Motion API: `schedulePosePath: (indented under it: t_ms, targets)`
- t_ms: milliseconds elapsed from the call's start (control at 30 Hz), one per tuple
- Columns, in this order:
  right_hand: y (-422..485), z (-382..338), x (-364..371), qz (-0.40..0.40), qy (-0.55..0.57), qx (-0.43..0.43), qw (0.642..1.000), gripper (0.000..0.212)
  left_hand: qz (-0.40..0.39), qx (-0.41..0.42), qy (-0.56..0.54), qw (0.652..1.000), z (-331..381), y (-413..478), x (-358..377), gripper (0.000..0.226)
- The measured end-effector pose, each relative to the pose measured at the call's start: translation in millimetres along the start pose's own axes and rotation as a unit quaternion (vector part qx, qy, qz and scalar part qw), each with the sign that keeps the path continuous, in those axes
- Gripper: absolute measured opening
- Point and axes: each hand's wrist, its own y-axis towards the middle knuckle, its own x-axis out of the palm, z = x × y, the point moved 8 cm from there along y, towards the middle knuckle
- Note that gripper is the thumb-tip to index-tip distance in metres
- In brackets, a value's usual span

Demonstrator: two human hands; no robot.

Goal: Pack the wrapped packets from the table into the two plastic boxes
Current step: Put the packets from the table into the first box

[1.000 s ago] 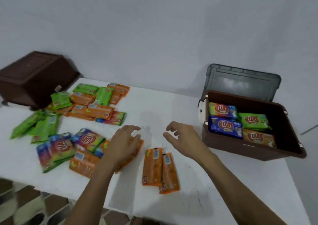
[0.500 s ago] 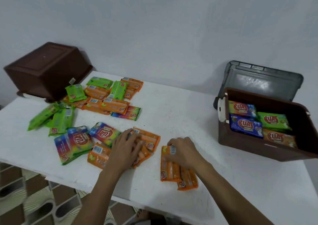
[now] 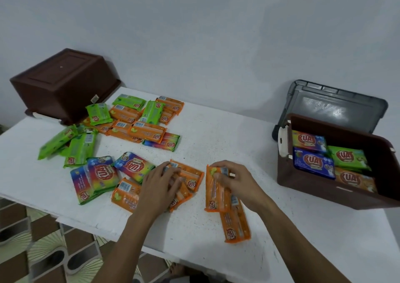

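Orange packet pinched at its top by our right hand on the table, likely bound for the open box at right; left hand flat on the orange pile, probably gathering it

it looked like a plain room in a home or small shop. a pale painted wall stood behind the white table, and patterned brown floor tiles showed below its edge.
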Motion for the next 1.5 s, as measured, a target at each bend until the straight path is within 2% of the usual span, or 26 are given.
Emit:
schedulePosePath:
  t_ms: [200, 333, 433, 500, 567, 667, 833, 967, 1100, 1333, 1500]
  targets:
    - [2, 1, 10, -0.001, 0.229, 0.079, 0.97, 0.018, 0.002, 0.002, -0.002, 1.0, -3, 1, 2, 0.057]
    - [6, -4, 16, -0.002, 0.237, 0.073, 0.969, 0.038, -0.003, 0.004, -0.013, 1.0, -3, 2, 2, 0.059]
    - [12, -2, 19, 0.008, 0.314, 0.088, 0.945, 0.02, -0.021, 0.005, -0.035, 0.999, -4, 4, 1, 0.061]
    - [14, -6, 20, 0.019, 0.35, 0.09, 0.932, 0.009, -0.04, 0.007, -0.044, 0.998, -3, 5, -1, 0.053]
    - [18, -11, 22, 0.013, 0.327, 0.079, 0.942, 0.016, -0.049, 0.008, -0.066, 0.997, -6, 8, -5, 0.04]
    - [25, -13, 29, 0.0, 0.277, 0.084, 0.957, 0.025, -0.039, 0.01, -0.118, 0.992, -10, 13, -19, 0.035]
    - [40, -21, 43, -0.006, 0.282, 0.082, 0.956, 0.028, -0.005, -0.025, -0.168, 0.986, -34, 32, -51, 0.03]
    - [52, -29, 55, -0.003, 0.277, 0.074, 0.958, 0.027, 0.053, -0.016, -0.158, 0.986, -60, 62, -80, 0.025]
    - [64, -37, 66, -0.002, 0.289, 0.074, 0.954, 0.027, 0.078, -0.014, -0.117, 0.99, -79, 101, -101, 0.02]
    - [78, -40, 70, 0.014, 0.286, 0.082, 0.955, 0.029, 0.069, -0.059, -0.043, 0.995, -88, 178, -97, 0.035]
    - [84, -22, 70, 0.053, 0.285, 0.119, 0.95, 0.028, 0.046, -0.114, 0.02, 0.992, -84, 211, -82, 0.064]
